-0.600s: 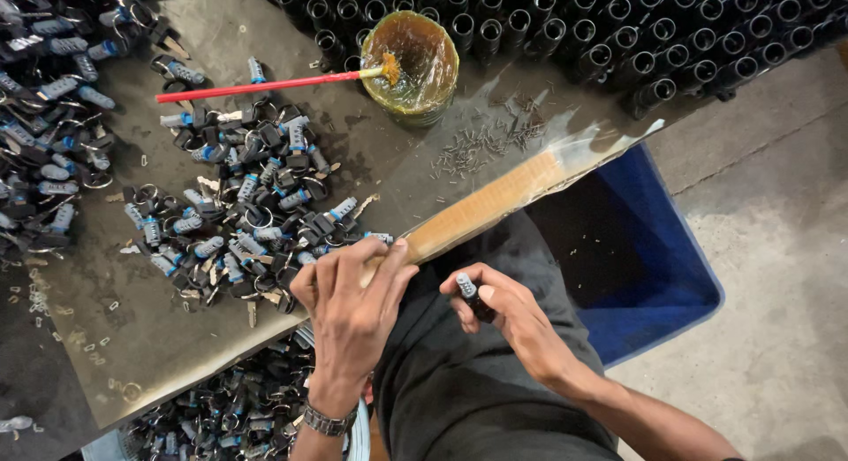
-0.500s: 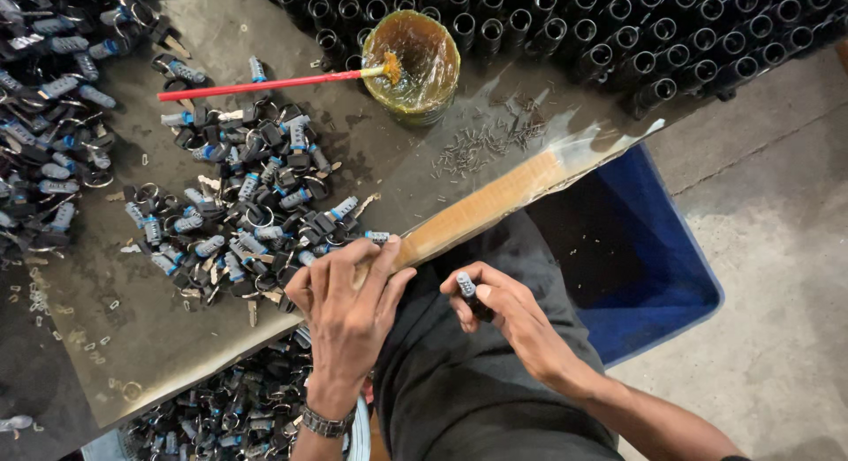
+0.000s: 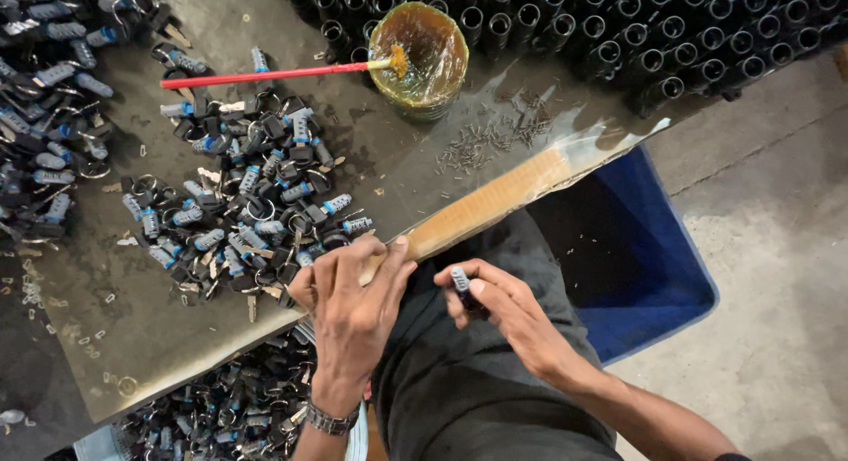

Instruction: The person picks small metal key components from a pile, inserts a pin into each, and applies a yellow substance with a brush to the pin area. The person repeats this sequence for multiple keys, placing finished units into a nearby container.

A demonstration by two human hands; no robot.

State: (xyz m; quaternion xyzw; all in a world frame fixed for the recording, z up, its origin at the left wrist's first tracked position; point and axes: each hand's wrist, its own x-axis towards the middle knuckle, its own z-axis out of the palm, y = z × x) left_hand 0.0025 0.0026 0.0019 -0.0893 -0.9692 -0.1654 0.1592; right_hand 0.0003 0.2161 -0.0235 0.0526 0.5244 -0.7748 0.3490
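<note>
Small cylindrical part point(image 3: 460, 280): your right hand point(image 3: 508, 315) is pinching it; your left hand point(image 3: 353, 302) is resting flat, holding nothing; the heap point(image 3: 252, 214) is waiting.

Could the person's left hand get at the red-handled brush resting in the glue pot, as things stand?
Probably yes: the left hand is empty on the table edge, with only low loose parts lying between it and the brush.

Key pile point(image 3: 252, 205) crowds the left; pins point(image 3: 490, 143) partly litter bare worktop point(image 3: 389, 161).
</note>
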